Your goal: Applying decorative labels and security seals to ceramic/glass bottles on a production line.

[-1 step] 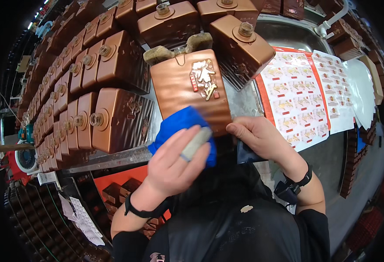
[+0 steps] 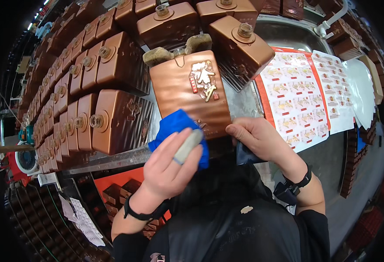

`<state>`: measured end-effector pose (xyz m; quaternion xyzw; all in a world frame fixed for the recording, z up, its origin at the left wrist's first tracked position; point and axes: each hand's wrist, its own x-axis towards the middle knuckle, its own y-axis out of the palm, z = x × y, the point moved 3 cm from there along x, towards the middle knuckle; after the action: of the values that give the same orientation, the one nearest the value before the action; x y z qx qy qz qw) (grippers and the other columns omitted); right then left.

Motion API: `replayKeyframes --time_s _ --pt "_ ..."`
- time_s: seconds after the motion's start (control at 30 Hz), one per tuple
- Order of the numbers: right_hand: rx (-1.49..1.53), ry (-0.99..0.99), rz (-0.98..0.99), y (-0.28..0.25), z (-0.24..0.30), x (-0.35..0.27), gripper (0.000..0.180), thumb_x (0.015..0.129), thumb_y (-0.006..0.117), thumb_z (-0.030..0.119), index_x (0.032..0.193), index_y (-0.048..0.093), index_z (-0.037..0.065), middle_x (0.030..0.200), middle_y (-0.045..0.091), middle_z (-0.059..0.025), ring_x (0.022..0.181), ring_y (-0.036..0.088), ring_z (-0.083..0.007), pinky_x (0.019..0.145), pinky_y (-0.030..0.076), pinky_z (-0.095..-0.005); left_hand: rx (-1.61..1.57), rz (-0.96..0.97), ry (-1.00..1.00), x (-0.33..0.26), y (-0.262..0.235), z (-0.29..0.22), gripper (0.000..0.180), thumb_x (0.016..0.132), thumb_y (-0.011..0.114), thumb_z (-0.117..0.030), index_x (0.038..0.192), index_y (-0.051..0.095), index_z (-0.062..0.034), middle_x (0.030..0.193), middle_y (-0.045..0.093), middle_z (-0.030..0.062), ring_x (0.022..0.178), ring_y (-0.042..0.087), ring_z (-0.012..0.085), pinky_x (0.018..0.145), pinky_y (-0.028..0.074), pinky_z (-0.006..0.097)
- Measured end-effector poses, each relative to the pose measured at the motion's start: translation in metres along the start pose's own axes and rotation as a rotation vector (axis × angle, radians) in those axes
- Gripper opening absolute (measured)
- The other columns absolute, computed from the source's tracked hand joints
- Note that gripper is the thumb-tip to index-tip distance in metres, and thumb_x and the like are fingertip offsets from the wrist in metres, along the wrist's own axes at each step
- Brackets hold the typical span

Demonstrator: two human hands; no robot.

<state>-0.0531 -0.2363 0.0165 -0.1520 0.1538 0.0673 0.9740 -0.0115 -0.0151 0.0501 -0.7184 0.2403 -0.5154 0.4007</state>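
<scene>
A flat copper-coloured bottle [image 2: 174, 87] lies in front of me with raised gold lettering and small red marks facing up. Its glass neck [image 2: 179, 52] points away, between two worn tan padded supports [image 2: 157, 56]. My left hand [image 2: 168, 170] presses a bunched blue cloth [image 2: 174, 124] against the bottle's near left corner. A pale cover [image 2: 188, 147] wraps one finger of that hand. At the near right corner, my right hand [image 2: 259, 137] grips the bottle with the thumb on its edge; its other fingers are mostly hidden. Something dark and glossy [image 2: 247, 155] hangs below that hand.
Rows of similar copper bottles [image 2: 117, 118] stand close on the left and behind. One tilted bottle [image 2: 242, 52] stands at the back right. Sticker sheets [image 2: 296, 96] lie to the right, in front of a metal sink [image 2: 288, 37] with a white tap [image 2: 331, 22].
My left hand and the blue cloth have slid a little left and nearer to me, uncovering more of the bottle's lower face. The right hand stays at the corner.
</scene>
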Motion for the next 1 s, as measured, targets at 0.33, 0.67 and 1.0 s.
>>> replayKeyframes --time_s 0.33,0.67,1.0 --pt "-0.06 -0.018 -0.043 0.002 0.003 -0.001 0.042 0.104 0.058 0.036 0.086 0.067 -0.001 0.072 0.064 -0.014 0.067 0.061 -0.0263 0.066 0.049 -0.037 -0.074 -0.002 -0.026 0.009 0.016 -0.013 0.02 0.085 0.064 -0.008 0.104 0.07 -0.0036 0.113 0.072 0.0144 0.12 0.065 0.0312 0.097 0.057 0.043" --pt "-0.058 0.014 -0.041 0.003 0.003 -0.003 0.042 0.104 0.058 0.036 0.086 0.067 -0.001 0.073 0.065 -0.012 0.067 0.062 -0.0221 0.066 0.05 -0.0355 -0.042 -0.046 -0.074 0.006 0.01 -0.01 0.019 0.087 0.064 -0.006 0.104 0.068 0.0003 0.114 0.071 0.0185 0.115 0.067 0.0342 0.096 0.058 0.045" --pt "-0.088 0.017 -0.033 0.001 0.008 -0.003 0.04 0.104 0.059 0.034 0.083 0.066 0.0 0.072 0.064 -0.0112 0.066 0.061 -0.0214 0.064 0.048 -0.0351 0.052 -0.108 -0.093 -0.003 0.003 -0.001 0.022 0.083 0.066 -0.008 0.104 0.068 -0.0043 0.113 0.072 0.0158 0.118 0.065 0.0343 0.093 0.058 0.044"
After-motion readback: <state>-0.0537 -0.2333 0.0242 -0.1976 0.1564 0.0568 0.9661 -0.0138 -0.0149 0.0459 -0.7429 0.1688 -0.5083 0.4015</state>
